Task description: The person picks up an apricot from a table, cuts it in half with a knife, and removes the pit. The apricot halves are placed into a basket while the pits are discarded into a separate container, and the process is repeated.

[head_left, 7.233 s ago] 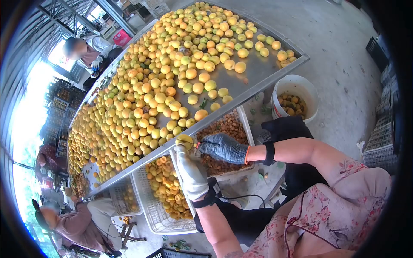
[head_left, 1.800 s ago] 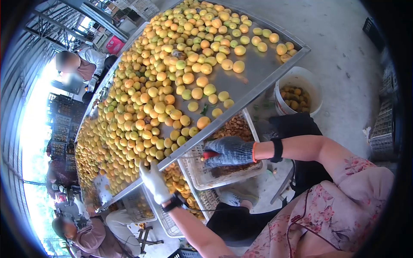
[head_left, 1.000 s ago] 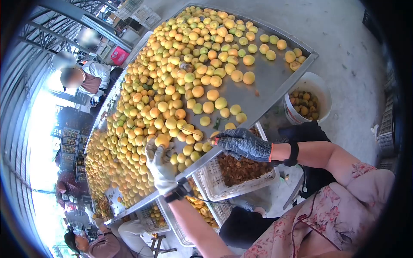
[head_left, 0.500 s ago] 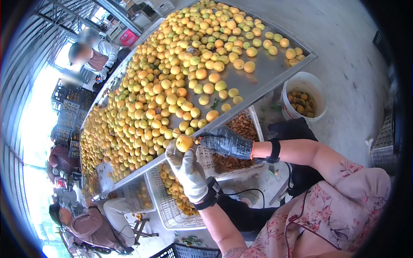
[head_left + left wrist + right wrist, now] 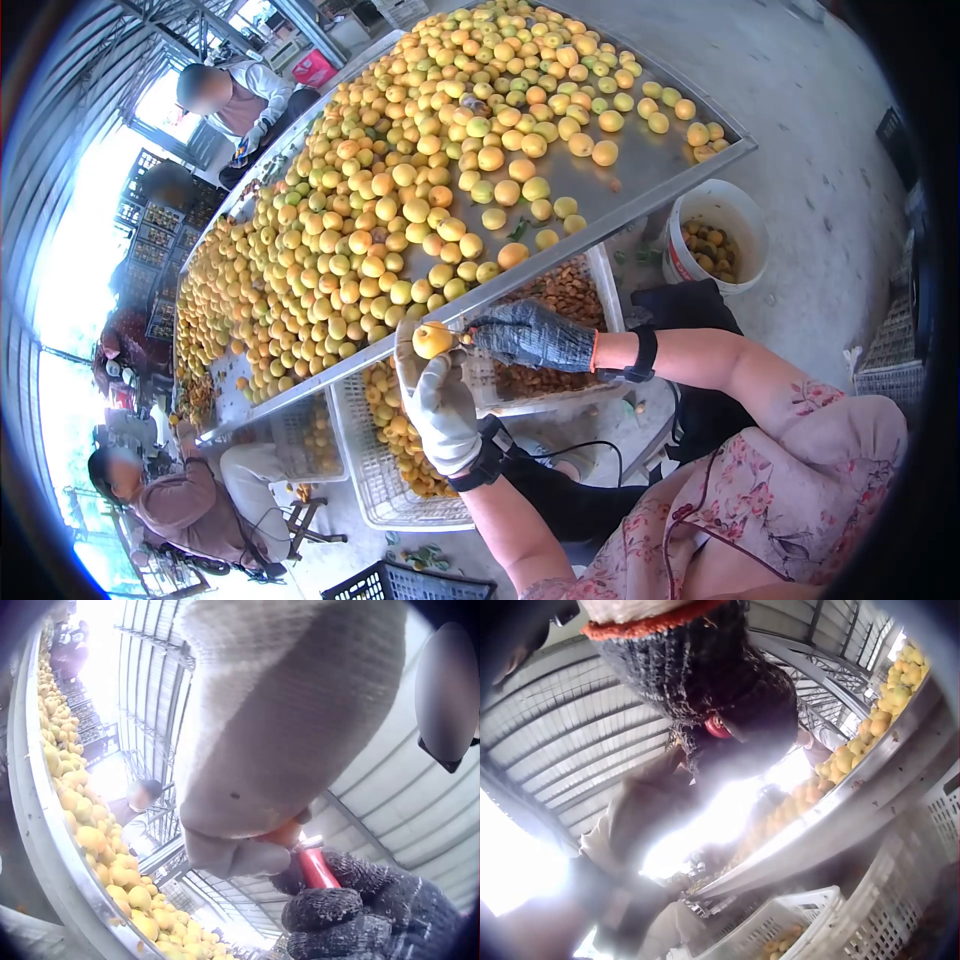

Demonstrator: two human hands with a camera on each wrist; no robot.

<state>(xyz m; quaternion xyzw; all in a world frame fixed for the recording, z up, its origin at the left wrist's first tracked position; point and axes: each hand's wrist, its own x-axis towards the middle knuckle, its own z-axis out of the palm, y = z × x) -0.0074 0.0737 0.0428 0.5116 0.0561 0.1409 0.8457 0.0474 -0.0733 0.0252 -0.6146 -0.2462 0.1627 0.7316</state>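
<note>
In front of the table edge, my left hand (image 5: pixel 440 410) in a white glove holds a yellow apricot (image 5: pixel 432 340) between thumb and fingers. My right hand (image 5: pixel 535 335), in a dark grey knit glove with an orange cuff, grips a red-handled knife (image 5: pixel 319 868). Its handle end with a pale metal collar sits right beside the fruit in the left wrist view; the blade is hidden there. Whole apricots (image 5: pixel 350 230) cover much of the metal table (image 5: pixel 620 215). Below the hands stand a white crate (image 5: pixel 355 480) of split apricots and another crate (image 5: pixel 610 290) of brown pits.
A white bucket (image 5: pixel 680 265) with fruit stands right of the table. At the lower front lies a black crate (image 5: pixel 400 585). One person (image 5: pixel 190 500) sits at the left, another (image 5: pixel 240 105) across the table. A cable (image 5: pixel 590 445) runs from the left wrist.
A second ago my left hand was among the apricots on the table; it has since lifted one back to the table edge. My right hand has drawn back from over the table beside it.
</note>
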